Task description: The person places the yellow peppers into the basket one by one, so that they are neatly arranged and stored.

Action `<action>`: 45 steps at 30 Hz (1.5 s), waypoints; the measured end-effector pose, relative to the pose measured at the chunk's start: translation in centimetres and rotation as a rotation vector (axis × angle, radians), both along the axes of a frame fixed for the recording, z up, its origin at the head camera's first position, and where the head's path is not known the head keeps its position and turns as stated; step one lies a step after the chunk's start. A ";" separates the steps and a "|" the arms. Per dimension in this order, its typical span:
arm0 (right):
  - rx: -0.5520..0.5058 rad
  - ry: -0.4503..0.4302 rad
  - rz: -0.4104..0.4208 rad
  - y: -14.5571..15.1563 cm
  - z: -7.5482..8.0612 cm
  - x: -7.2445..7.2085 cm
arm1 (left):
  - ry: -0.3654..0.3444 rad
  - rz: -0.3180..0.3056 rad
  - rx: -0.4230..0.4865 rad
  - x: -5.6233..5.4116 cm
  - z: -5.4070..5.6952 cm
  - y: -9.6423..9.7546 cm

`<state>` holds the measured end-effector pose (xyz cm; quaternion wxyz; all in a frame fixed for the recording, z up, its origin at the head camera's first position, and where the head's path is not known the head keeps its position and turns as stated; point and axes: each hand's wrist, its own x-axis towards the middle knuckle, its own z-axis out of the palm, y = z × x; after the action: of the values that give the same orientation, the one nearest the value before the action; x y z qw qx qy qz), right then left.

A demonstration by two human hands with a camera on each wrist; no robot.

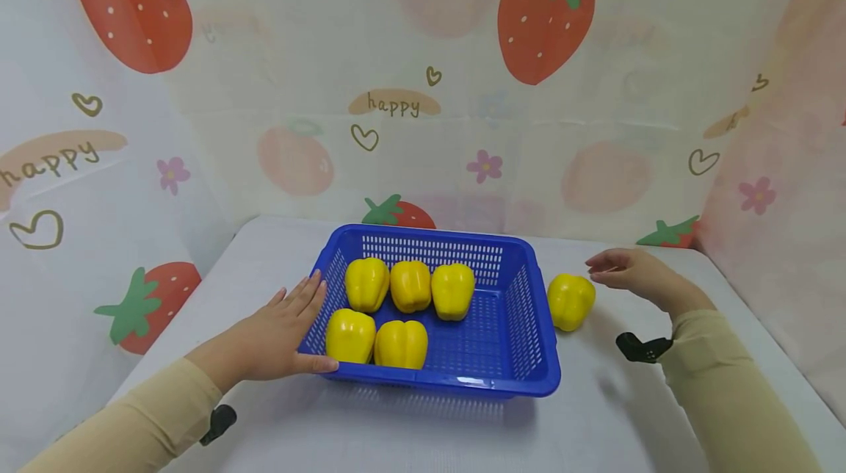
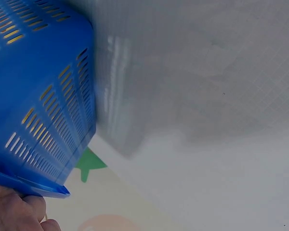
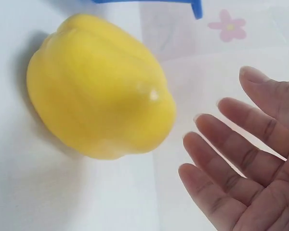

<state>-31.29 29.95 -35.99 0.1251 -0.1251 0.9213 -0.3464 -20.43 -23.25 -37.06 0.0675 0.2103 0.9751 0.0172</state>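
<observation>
A blue plastic basket (image 1: 463,385) with slotted walls stands on the white table, holding several yellow bell peppers (image 1: 400,345). My left hand (image 1: 280,330) rests along the basket's left rim, fingers extended and thumb at the front corner. In the left wrist view, the hand (image 2: 14,214) touches the rim beside the slotted wall (image 2: 53,120). One more yellow bell pepper (image 1: 571,302) sits on the table just right of the basket. Beside and above it is my right hand (image 1: 631,275), holding nothing. In the right wrist view, its relaxed fingers (image 3: 226,187) are apart from the pepper (image 3: 101,91).
The white table (image 1: 277,429) reaches forward to a cloth backdrop (image 1: 297,40) printed with strawberries, hearts and flowers. Similar cloth hangs at both sides. A black strap piece (image 1: 644,348) is on the right wrist, another (image 1: 218,424) on the left.
</observation>
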 end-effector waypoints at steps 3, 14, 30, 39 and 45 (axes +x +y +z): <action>-0.003 -0.026 -0.023 0.2 -0.6 -0.2 | 0.001 -0.001 0.003 0.0 0.1 0.0; -0.027 -0.073 -0.070 0.6 -2.2 -0.5 | 0.008 -0.002 0.001 0.1 0.0 0.0; -0.173 -0.143 -0.165 -0.6 -4.9 -0.5 | -0.011 0.004 0.002 0.0 0.1 0.0; -0.239 -0.215 -0.226 -1.3 -5.8 -0.3 | -0.014 0.007 0.007 0.0 0.1 0.1; -0.275 -0.285 -0.272 -1.7 -6.5 -0.2 | -0.016 0.008 0.007 0.0 0.1 0.0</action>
<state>-31.50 28.25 -42.49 0.1881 0.0344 0.8468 -0.4963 -20.44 -23.21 -36.99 0.0747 0.2063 0.9754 0.0225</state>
